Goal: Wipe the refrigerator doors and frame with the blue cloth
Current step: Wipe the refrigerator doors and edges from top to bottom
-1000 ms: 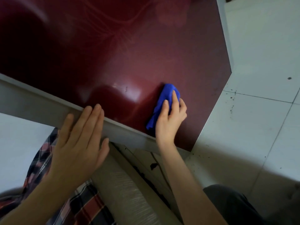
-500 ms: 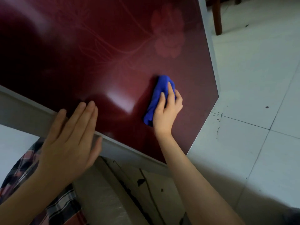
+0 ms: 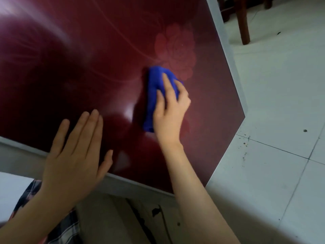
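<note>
Right hand (image 3: 168,111) is on the cloth (image 3: 154,88), and the cloth is flat against the door (image 3: 88,67), just below and left of the pale rose (image 3: 175,50) printed on the panel. The cloth is bunched into a long blue wad, running from near the rose down towards the heel of the hand. The fingers (image 3: 167,81) lie almost straight along it, pressing it to the glossy dark red surface. The outer ones bend a little over its right edge, and the thumb is out of sight. It is a press more than a clutch.

Over to the left hand (image 3: 73,155): it is wide open, palm to the door, fingers straight and close together, thumb spread out to the side. It holds nothing. It rests low on the panel, its heel at the grey trim (image 3: 24,146) that borders the door's lower edge. The two hands are near each other but apart, with bare red door between them.

The door's sheen shows a dim reflection of the hands and a bright spot just left of the cloth. More grey trim runs up the door's right side.

Beyond that lies a white tiled floor (image 3: 272,103), with dark specks near a grout line. Brown wooden legs (image 3: 244,23) stand at the top right. Checked fabric (image 3: 66,229) shows at the lower left, under the left forearm.
</note>
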